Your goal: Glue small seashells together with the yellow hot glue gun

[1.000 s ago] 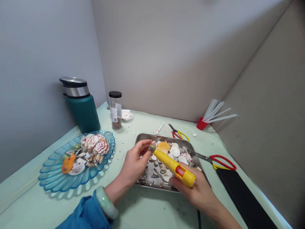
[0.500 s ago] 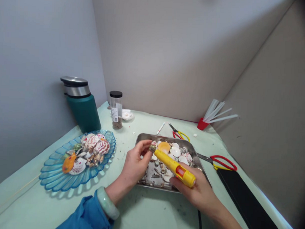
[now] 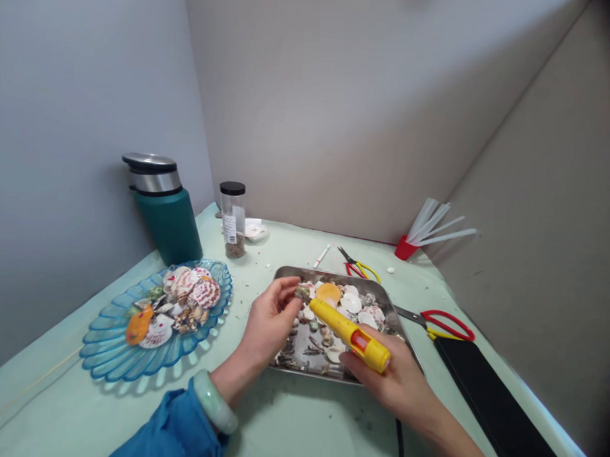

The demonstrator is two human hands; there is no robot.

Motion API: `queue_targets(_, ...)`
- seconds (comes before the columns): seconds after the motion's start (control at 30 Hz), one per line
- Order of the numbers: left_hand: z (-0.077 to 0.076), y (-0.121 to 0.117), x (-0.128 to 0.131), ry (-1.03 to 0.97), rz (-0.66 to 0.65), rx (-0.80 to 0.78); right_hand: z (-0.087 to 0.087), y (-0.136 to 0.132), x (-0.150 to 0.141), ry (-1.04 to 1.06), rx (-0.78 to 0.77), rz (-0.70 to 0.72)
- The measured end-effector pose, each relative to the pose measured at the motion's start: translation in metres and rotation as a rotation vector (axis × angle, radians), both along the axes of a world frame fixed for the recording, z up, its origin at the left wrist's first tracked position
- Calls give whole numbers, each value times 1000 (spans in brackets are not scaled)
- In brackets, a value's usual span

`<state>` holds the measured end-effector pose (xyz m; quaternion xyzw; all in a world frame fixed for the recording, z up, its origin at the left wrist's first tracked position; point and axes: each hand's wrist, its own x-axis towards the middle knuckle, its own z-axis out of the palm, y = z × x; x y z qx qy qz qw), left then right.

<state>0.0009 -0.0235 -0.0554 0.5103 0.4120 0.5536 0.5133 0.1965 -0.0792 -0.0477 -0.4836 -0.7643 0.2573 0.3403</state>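
Note:
Between the thumb and fingers of my left hand [image 3: 267, 324] is a small greenish shell [image 3: 303, 292]. My right hand [image 3: 397, 375] is wrapped round a yellow glue gun [image 3: 344, 328], whose tip points at that shell; whether they touch is hard to tell. Both hands are over a metal tray [image 3: 402, 325] with many loose shells: an orange one [image 3: 328, 294], white ones [image 3: 351, 303] and small dark spiral pieces. A black cord [image 3: 399, 442] runs down below my right hand.
At left, a blue scalloped plate [image 3: 100, 358] bears decorated shells, with a teal bottle [image 3: 168, 224] behind. A clear jar [image 3: 232, 219], white pen [image 3: 322, 256], pliers [image 3: 358, 265], red cup [image 3: 405, 248] of glue sticks [image 3: 430, 219], scissors [image 3: 446, 324] and black slab [image 3: 494, 402] surround the tray.
My left hand has moved slightly left with the shell, leaving a little more room from the glue gun's tip. My right hand is almost unmoved.

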Motion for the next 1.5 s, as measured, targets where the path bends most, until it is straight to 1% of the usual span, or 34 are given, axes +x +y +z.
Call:
queue_targets(0.4,3,-2,0,-101,5,-63,0,-1,1,9,32,7)
queue_targets(0.77,4,-2,1,-51,-24,-41,2,-2,-1,4,54,24)
queue_targets(0.97,7,-2,1,-126,6,-89,2,-2,-1,6,85,36)
queue_targets(1.17,9,-2,0,-139,32,-83,0,-2,0,6,114,34)
queue_targets(1.33,9,-2,1,-124,-7,-88,2,-4,-2,21,130,47)
queue_targets(1.5,9,-3,1,-91,-25,-74,5,-4,-3,14,114,55)
